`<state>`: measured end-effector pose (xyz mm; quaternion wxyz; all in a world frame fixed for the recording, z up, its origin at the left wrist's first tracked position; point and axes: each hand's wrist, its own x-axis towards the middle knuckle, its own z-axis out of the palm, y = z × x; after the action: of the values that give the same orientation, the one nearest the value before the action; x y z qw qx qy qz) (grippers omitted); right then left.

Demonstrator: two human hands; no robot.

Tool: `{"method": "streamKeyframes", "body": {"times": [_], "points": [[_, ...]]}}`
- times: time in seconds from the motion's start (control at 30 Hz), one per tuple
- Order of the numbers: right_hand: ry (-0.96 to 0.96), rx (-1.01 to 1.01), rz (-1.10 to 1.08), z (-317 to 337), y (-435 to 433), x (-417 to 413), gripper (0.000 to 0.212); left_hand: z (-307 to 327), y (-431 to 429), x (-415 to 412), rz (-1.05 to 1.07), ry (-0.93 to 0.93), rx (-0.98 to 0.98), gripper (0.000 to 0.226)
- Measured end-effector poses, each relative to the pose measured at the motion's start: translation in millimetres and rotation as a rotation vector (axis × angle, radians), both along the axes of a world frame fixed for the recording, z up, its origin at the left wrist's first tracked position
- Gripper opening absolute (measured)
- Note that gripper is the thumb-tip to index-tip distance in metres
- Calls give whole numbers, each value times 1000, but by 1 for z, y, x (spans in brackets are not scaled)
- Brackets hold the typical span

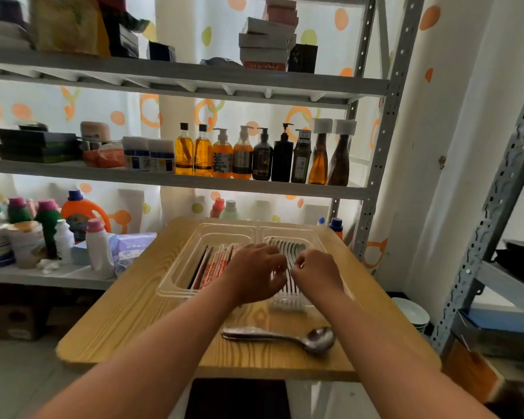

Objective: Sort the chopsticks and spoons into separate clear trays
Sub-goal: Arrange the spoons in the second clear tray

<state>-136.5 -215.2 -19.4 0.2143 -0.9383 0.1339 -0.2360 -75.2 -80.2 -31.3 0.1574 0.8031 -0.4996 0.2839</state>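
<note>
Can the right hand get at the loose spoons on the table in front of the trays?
Probably yes. The loose spoons lie uncovered on the table, nearer the person than the right tray, over which the right hand sits; nothing stands between. Whether its fingers are free is unclear.

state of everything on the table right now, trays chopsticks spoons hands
left clear plastic tray: holds chopsticks
red-and-white wrapped and dark chopsticks: lying lengthwise in the left tray
right clear plastic tray: holds spoons
row of silver metal spoons: side by side in the right tray
loose silver metal spoons: on the wooden table, unsorted
left hand: fingers curled over the right tray, grip unclear
right hand: same
</note>
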Motion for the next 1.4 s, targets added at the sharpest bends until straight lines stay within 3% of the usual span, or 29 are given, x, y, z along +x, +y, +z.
{"method": "streamKeyframes", "body": {"times": [0.23,0.5,0.77,1.1,1.23,1.4], "points": [[12,16,70,-4,22,-37,8,-4,26,-40,-151,92,319,30],[-40,15,77,-18,17,-66,9,-10,19,-58,14,121,716,33],[-60,41,92,-10,7,-74,9,-5,1,-59,86,316,759,20],[-285,-46,80,17,4,-71,8,3,-18,-59,-39,593,374,11],[-469,-121,26,26,5,-70,8,17,-20,-56,-116,772,87,8],[-472,-170,57,19,9,-69,10,33,-24,-44,-45,897,-293,15]]}}
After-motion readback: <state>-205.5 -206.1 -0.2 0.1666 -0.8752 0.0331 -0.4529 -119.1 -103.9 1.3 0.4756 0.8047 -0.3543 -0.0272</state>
